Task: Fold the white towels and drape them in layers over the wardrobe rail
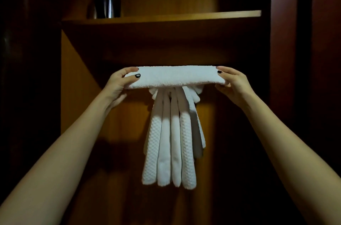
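A folded white towel (174, 77) is held flat and level in front of me, just under the wardrobe shelf. My left hand (120, 84) grips its left end, thumb on top and fingers beneath. Its right end is gripped the same way by my right hand (232, 84). Below it hang several folded white towels (170, 141) side by side, some waffle-textured, draped from a point hidden behind the held towel. The rail itself is hidden.
A wooden shelf (166, 17) crosses the wardrobe above the towels, with a dark shiny vessel (107, 1) standing on its left part. The wardrobe's wooden left wall (77, 80) and a dark right panel (284, 58) close in the space.
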### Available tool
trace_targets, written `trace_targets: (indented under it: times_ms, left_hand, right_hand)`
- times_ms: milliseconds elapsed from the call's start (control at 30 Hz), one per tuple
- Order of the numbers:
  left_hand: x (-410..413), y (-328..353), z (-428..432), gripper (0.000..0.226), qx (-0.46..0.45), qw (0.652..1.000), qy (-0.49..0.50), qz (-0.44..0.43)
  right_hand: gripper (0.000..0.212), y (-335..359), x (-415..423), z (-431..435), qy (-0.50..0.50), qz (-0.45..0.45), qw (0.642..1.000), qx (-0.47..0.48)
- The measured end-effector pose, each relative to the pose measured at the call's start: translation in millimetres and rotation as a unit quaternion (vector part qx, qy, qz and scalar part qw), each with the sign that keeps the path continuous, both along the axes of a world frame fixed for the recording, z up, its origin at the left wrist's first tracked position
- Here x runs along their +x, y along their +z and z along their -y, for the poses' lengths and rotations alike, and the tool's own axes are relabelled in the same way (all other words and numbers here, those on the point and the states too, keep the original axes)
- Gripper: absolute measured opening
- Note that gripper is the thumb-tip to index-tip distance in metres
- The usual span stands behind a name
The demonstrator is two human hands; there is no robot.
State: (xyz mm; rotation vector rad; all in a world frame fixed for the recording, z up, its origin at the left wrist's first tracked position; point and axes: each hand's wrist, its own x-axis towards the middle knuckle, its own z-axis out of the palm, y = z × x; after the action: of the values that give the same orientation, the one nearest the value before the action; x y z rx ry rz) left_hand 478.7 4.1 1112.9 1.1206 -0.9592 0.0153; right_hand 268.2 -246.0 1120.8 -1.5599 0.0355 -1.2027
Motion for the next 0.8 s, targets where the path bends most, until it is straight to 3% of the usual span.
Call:
trace_targets:
  times_ms: [300,533,800]
  left_hand:
    - [105,39,55,0.032,0.044,0.998,-0.021,0.039]
    - [145,51,104,0.030,-0.042,0.999,0.006,0.024]
    - [185,41,136,0.028,-0.038,0.999,-0.001,-0.011]
  right_hand:
    - [0.034,33,88,61,0.047,0.019,0.998,0.024]
    - [0.034,40,144,103,0.082,0.067,0.992,0.072]
    - [0.028,27,187,130,0.172,0.043,0.981,0.082]
